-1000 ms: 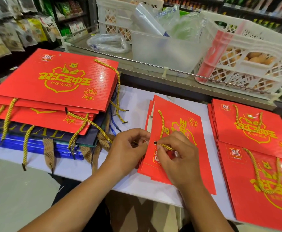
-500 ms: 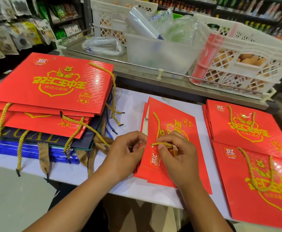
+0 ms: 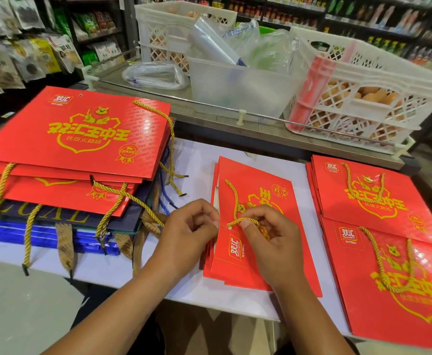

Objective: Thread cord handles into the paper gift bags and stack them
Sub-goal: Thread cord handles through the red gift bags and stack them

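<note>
A flat red paper gift bag (image 3: 281, 201) lies on top of a few more in the middle of the white table (image 3: 199, 162). A gold cord (image 3: 232, 198) runs across its face. My right hand (image 3: 271, 239) pinches the cord's near end by a small hole at the bag's top edge. My left hand (image 3: 189, 234) grips that same edge from the left, fingers curled over it. A tall stack of red and blue bags (image 3: 81, 139) with gold handles stands at the left. Two red bags with threaded handles (image 3: 378, 201) lie at the right.
Behind the table runs a metal counter (image 3: 209, 124) carrying white lattice crates (image 3: 378, 98), a clear plastic tub (image 3: 238, 88) and plastic wrap. Shelves of packaged goods (image 3: 30, 47) fill the left and back. The floor (image 3: 25, 308) is at the lower left.
My right hand has drawn the cord end leftward toward the hole at the bag's edge. The left hand keeps its hold on the edge. The camera has tilted a little.
</note>
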Motion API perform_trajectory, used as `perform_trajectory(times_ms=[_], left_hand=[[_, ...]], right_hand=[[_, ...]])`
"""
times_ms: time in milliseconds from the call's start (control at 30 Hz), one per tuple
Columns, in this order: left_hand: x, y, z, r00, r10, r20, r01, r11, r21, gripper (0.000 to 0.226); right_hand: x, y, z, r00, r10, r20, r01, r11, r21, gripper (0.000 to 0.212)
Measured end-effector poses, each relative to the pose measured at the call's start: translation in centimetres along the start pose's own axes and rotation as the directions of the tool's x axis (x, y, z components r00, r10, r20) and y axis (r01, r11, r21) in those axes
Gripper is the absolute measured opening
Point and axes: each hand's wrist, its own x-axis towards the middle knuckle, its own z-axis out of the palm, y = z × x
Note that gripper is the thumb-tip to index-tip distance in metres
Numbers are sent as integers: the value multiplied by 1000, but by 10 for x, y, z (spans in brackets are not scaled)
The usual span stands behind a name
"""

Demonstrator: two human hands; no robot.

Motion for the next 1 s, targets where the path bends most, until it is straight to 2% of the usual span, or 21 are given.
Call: perform_trajectory(times_ms=[100, 233, 367, 467, 567, 667, 733, 800, 900, 1000], left_hand=[[-3, 4, 1, 1000, -18, 2, 18, 999, -47, 7], [-5, 5, 3, 1000, 6, 20, -6, 1000, 23, 17], [-8, 10, 4, 1000, 19, 1, -19, 996, 92, 17], [-10, 12, 4, 1000, 6, -6, -6, 997, 72, 15], [-9, 12, 3, 1000, 7, -9, -6, 997, 74, 15], [-8, 11, 4, 1000, -6, -8, 6, 999, 47, 12], [-8, 11, 4, 1000, -4, -12, 4, 1000, 26, 13], [-9, 12, 3, 1000, 4, -26, -4, 1000, 0, 16], [-10, 13, 1, 998, 0, -57, -4, 997, -75, 19], [-11, 15, -1, 996, -16, -89, -1, 981, -192, 19]], right_hand=[[-1, 1, 1, 1000, -9, 1, 9, 1000, 13, 20], [-1, 4, 1, 1000, 8, -13, -9, 1000, -16, 21], [3, 6, -6, 992, -53, -118, 22, 968, -250, 18], [5, 9, -25, 991, -121, -53, 85, 889, -451, 5], [1, 15, -45, 988, -77, 137, 138, 841, -523, 24], [-18, 11, -60, 956, -10, 293, 164, 845, -508, 45], [-36, 1, -66, 916, 65, 395, 146, 865, -480, 65], [-52, -7, -73, 871, 110, 479, 181, 834, -521, 86], [-67, -7, -81, 870, 137, 473, 217, 755, -618, 102], [-78, -5, -83, 903, 70, 424, 254, 707, -659, 101]])
